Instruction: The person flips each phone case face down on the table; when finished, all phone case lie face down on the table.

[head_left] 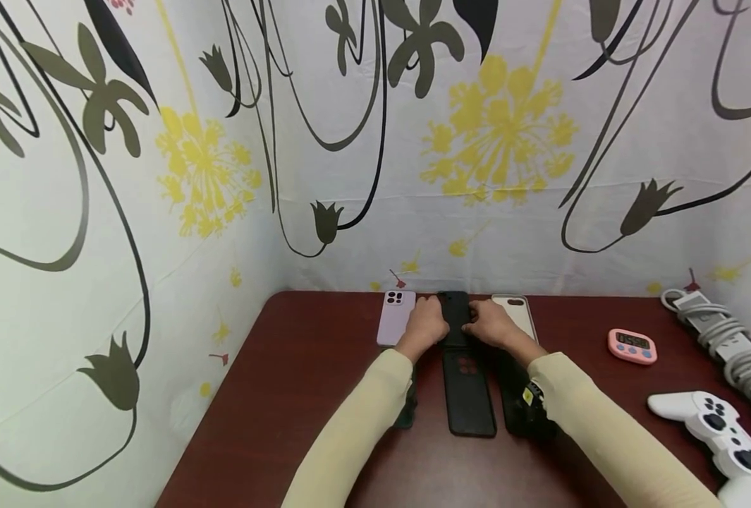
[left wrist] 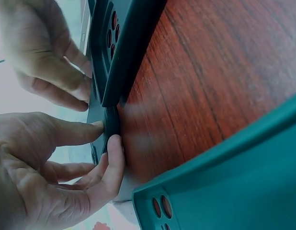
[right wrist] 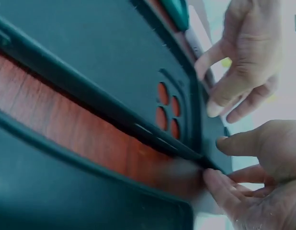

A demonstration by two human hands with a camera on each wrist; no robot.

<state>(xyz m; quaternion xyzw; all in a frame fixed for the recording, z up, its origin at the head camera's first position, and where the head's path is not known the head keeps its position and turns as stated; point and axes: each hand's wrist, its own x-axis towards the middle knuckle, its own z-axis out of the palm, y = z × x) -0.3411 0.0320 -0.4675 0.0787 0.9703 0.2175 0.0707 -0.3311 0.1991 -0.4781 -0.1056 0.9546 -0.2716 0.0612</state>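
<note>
At the back middle of the table lies a black phone case, with both hands on it. My left hand holds its left edge between thumb and fingers, seen closer in the left wrist view. My right hand grips the opposite edge, thumb on top and forefinger at the side. A lilac phone case lies beside the left hand and a cream phone case behind the right one. In front is another black phone case with a four-hole camera cutout. The hands cover part of the held case.
A dark green phone case lies under the left forearm, a further black case under the right. To the right are a pink timer, a white game controller and a power strip with coiled cable. Patterned cloth stands behind the table.
</note>
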